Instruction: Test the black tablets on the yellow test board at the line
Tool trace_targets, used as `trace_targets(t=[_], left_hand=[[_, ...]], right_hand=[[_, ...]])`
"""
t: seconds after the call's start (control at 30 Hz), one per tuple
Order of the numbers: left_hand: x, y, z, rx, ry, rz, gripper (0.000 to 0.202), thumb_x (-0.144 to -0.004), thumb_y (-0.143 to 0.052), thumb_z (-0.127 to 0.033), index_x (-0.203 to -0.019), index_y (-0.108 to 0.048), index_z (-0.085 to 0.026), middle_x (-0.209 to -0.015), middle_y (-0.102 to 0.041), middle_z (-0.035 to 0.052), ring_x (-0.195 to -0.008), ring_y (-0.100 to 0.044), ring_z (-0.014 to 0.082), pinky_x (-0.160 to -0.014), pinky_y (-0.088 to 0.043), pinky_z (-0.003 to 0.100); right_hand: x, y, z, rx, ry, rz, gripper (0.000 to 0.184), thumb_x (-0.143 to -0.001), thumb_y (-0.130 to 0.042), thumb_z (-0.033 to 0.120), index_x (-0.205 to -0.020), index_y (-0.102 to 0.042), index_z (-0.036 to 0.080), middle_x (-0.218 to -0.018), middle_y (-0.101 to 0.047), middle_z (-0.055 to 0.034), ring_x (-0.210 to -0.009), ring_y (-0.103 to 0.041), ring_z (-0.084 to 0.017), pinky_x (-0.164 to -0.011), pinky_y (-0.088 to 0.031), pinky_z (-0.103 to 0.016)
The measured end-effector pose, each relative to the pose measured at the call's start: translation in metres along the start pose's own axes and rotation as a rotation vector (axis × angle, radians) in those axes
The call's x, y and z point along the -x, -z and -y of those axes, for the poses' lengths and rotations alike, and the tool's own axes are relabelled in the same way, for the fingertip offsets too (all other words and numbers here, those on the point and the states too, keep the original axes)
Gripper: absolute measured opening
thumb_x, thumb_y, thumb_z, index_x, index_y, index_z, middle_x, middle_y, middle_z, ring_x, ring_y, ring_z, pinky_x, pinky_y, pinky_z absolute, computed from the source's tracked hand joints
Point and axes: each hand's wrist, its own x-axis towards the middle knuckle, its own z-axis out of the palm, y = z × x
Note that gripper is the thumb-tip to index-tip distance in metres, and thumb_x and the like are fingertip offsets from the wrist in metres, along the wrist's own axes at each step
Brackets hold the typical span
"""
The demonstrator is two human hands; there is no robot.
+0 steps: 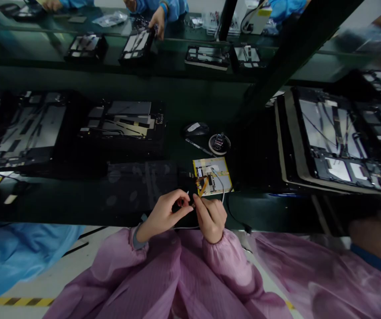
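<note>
the left hand (168, 212) and right hand (210, 217) meet over the near edge of the dark bench (266, 215), fingertips bent into narrow pinches about something tiny, perhaps so both can steady it; whether either grips it, i cannot tell. just beyond, at one o'clock from them, lies a yellow-edged panel (214, 185), its orange flex ribbon (204, 186) slanting toward the fingers, probably for easy reach. farther, at twelve, sits a black computer mouse (196, 129); at two, stacked device chassis (320, 122).

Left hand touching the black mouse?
Apart. The head view shows the left hand well short of the black mouse, with dark surface plainly visible between them.
</note>
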Motion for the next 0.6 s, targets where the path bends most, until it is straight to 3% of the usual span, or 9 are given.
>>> trace_targets(t=[0.2,0.4,0.53,0.6], left_hand=[[-0.009,-0.007,0.002,-0.13,-0.013,-0.049,0.007,-0.088,-0.055,-0.02,-0.081,-0.056,-0.018,-0.072,-0.058,-0.0023,-0.064,-0.054,0.0102,-0.063,-0.043,0.022],[-0.013,0.001,0.0,-0.149,-0.02,0.016,0.005,-0.088,-0.057,-0.023,-0.085,-0.055,-0.02,-0.08,-0.061,-0.0008,-0.071,-0.057,0.0117,-0.068,-0.046,0.024],[-0.013,0.008,-0.005,-0.007,-0.06,0.087,0.031,-0.083,-0.065,-0.03,-0.109,-0.052,-0.019,-0.101,-0.065,0.0067,-0.091,-0.062,0.018,-0.082,-0.051,0.031],[-0.013,0.008,-0.004,0.004,-0.105,0.103,0.022,-0.09,-0.055,-0.025,-0.111,-0.054,-0.018,-0.109,-0.065,0.0093,-0.1,-0.062,0.0191,-0.09,-0.05,0.034]], right_hand=[[-0.014,0.006,0.002,0.097,0.07,0.039,0.049,-0.091,-0.055,0.015,-0.137,-0.05,0.028,-0.093,-0.069,-0.0052,-0.078,-0.058,-0.019,-0.067,-0.039,-0.035],[-0.037,0.024,-0.001,-0.037,-0.079,0.138,0.019,-0.09,-0.057,0.02,-0.103,-0.069,0.027,-0.098,-0.062,-0.0071,-0.089,-0.052,-0.022,-0.075,-0.042,-0.036],[-0.046,0.026,-0.004,-0.033,-0.114,0.118,0.014,-0.091,-0.056,0.017,-0.096,-0.066,0.026,-0.102,-0.067,-0.0043,-0.096,-0.052,-0.022,-0.082,-0.037,-0.039],[-0.047,0.025,-0.005,-0.018,-0.105,0.125,0.013,-0.091,-0.055,0.016,-0.094,-0.063,0.025,-0.09,-0.069,-0.002,-0.092,-0.053,-0.021,-0.084,-0.033,-0.04]])
